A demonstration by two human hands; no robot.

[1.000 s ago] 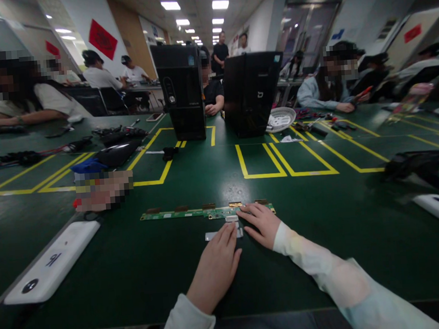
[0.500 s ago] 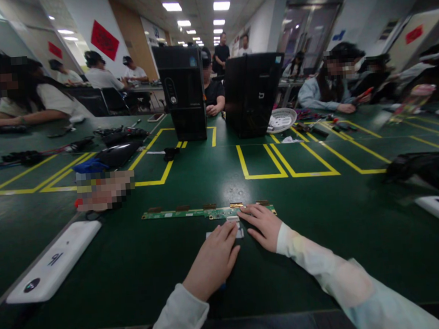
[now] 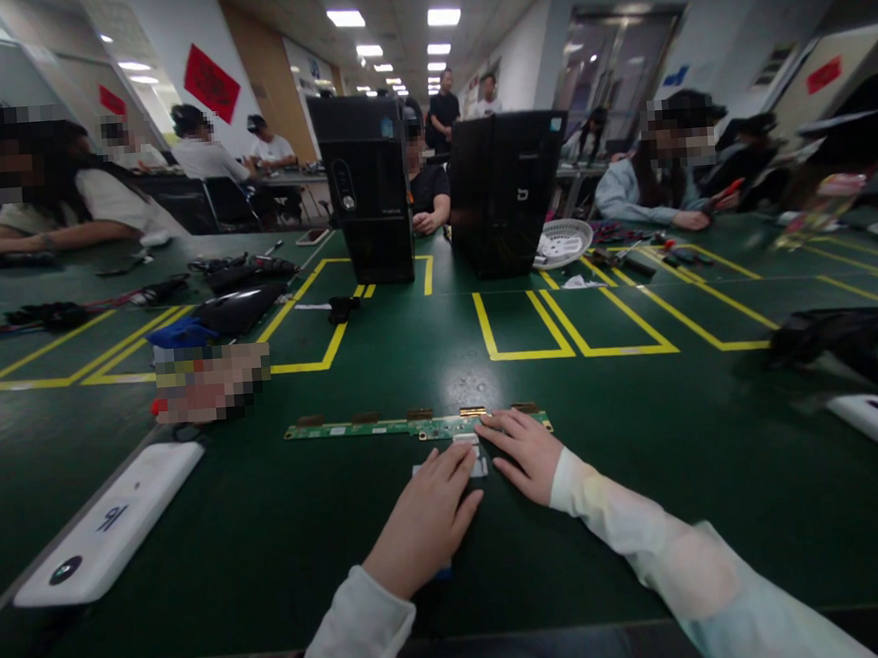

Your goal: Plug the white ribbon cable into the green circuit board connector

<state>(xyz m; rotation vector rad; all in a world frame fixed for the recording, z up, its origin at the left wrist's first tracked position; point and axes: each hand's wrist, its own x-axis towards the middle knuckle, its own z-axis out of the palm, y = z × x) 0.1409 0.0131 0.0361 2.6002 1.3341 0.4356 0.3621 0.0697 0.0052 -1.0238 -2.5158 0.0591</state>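
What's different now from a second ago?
The left hand has shifted slightly: its wrist has swung a little to the left, and a bit of something blue now shows beside it. I can't see anything newly taken hold of or let go. The right hand stays at the right end of the green circuit board, which lies as before.

In front of you, on the green surface, stand two black computer towers, and you can see a person between them. Just beside the right tower there is a white basket. Yellow tape makes outlines nearer to you. At your left lies a white device with dark markings; farther behind, on a pale wall, hangs a red poster.
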